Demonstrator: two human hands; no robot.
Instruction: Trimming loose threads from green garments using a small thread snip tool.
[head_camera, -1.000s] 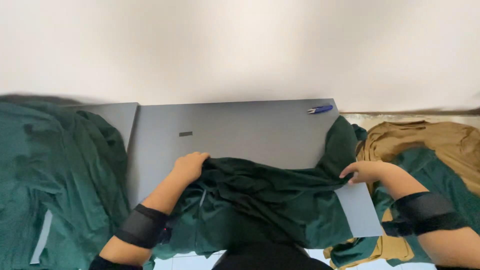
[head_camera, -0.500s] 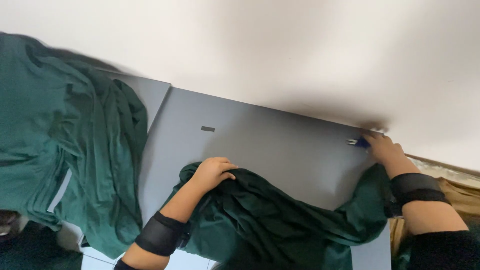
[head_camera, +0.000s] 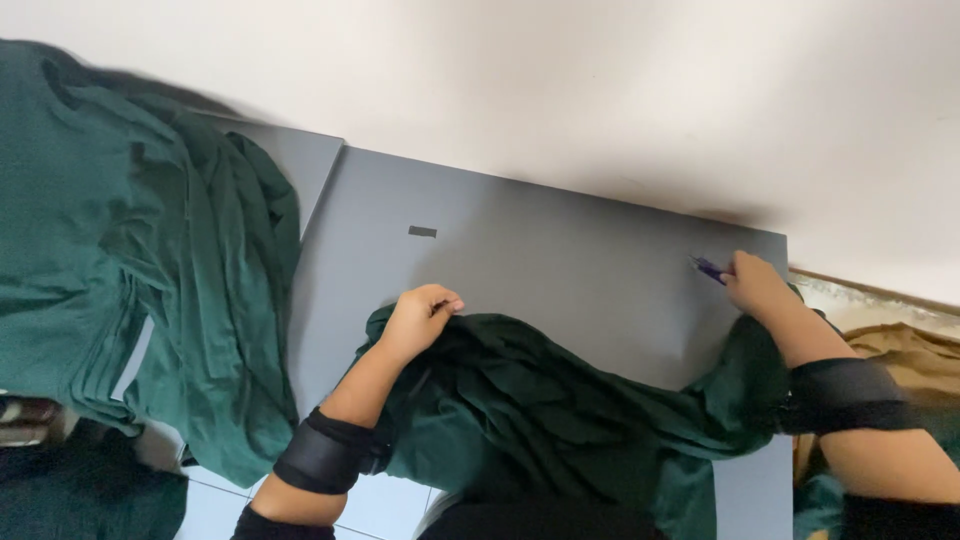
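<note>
Green garment (head_camera: 560, 420) bunched under clenched left hand (head_camera: 420, 318); blue pen (head_camera: 708, 268) pinched by right hand (head_camera: 755, 283) (desk (head_camera: 560, 250) corner); cloth best kept flat.

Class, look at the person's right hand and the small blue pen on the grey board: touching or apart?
Touching. The head view shows the right hand with its fingers closed around the blue pen.

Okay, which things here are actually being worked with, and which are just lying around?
In use:
- left hand gripping the dark green garment
- right hand on a small blue pen-like tool
- grey board under the garment

Lying about:
- green clothes pile at left
- tan cloth at right
</note>
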